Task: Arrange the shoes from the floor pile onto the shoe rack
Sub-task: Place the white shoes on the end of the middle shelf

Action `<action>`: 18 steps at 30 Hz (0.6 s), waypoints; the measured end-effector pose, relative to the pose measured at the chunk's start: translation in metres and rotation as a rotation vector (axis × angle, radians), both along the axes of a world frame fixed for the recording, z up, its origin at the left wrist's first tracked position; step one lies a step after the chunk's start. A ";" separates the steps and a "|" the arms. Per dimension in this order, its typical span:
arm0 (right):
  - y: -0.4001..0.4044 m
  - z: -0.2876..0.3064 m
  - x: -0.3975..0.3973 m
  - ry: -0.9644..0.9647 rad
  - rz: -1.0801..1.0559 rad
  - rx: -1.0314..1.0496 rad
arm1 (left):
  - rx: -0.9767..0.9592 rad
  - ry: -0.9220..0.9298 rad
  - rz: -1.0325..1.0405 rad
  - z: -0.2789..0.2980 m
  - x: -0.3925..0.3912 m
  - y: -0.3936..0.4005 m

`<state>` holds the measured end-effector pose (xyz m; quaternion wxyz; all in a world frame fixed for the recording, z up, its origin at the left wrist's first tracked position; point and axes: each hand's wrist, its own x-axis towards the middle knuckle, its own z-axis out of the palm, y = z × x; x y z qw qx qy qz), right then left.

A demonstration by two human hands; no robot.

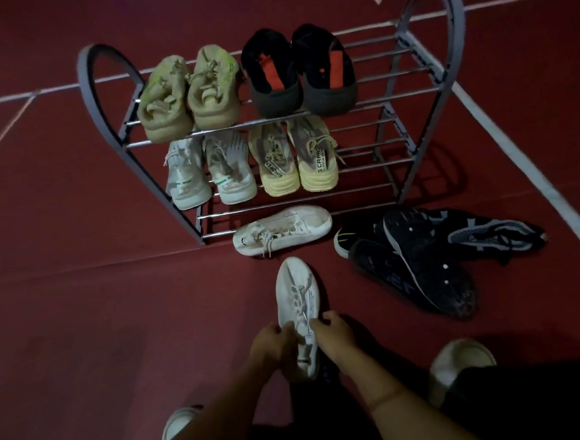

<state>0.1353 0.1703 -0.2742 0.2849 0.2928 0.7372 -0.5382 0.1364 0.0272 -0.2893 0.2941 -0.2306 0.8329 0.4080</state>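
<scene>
White mesh sneaker (297, 308) sits between both hands just in front of the shoe rack (408, 115), toe toward it. The left hand (273, 344) and right hand (334, 333) curl round its heel end from either side, seemingly to keep it level for placing, though dim light blurs the fingers. Its mate (282, 230) lies sideways against the rack's bottom bars, and dark shoes (421, 255) wait piled on the floor just right of the rack. Four pairs already fill the rack's upper tiers.
</scene>
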 end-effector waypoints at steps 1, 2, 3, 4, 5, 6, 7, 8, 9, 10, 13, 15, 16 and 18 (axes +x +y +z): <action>-0.002 0.001 0.002 -0.001 0.013 0.009 | -0.007 0.000 -0.011 0.001 -0.001 0.001; -0.003 0.001 0.006 -0.001 0.028 0.025 | -0.016 -0.001 -0.006 0.001 -0.002 0.000; -0.005 0.002 0.009 -0.002 0.042 0.039 | -0.015 -0.003 0.000 0.000 -0.001 0.000; -0.005 0.004 0.012 -0.002 0.053 0.043 | -0.014 -0.018 -0.001 0.003 0.000 0.000; -0.006 0.003 0.014 -0.010 0.061 0.033 | -0.009 -0.026 0.000 0.006 0.002 0.001; -0.005 0.004 0.017 -0.026 0.072 0.004 | -0.008 -0.032 0.005 0.008 0.005 0.000; -0.004 0.008 0.020 -0.044 0.088 -0.042 | -0.013 -0.026 0.001 0.013 0.007 0.001; -0.002 0.013 0.023 -0.055 0.095 -0.093 | -0.019 -0.017 -0.006 0.017 0.009 0.001; 0.000 0.019 0.026 -0.058 0.098 -0.127 | -0.020 0.006 -0.012 0.020 0.010 0.002; 0.004 0.025 0.029 -0.051 0.100 -0.141 | -0.012 0.014 -0.001 0.025 0.011 0.003; 0.015 0.035 0.033 0.011 0.023 -0.171 | 0.113 -0.027 0.088 0.046 0.015 0.009; 0.018 0.042 0.032 0.068 -0.075 -0.208 | 0.167 -0.023 0.130 0.056 0.016 0.014; 0.018 0.046 0.032 0.093 -0.103 -0.208 | 0.175 0.004 0.142 0.060 0.016 0.017; 0.021 0.053 0.031 0.127 -0.135 -0.178 | 0.172 0.051 0.133 0.066 0.014 0.025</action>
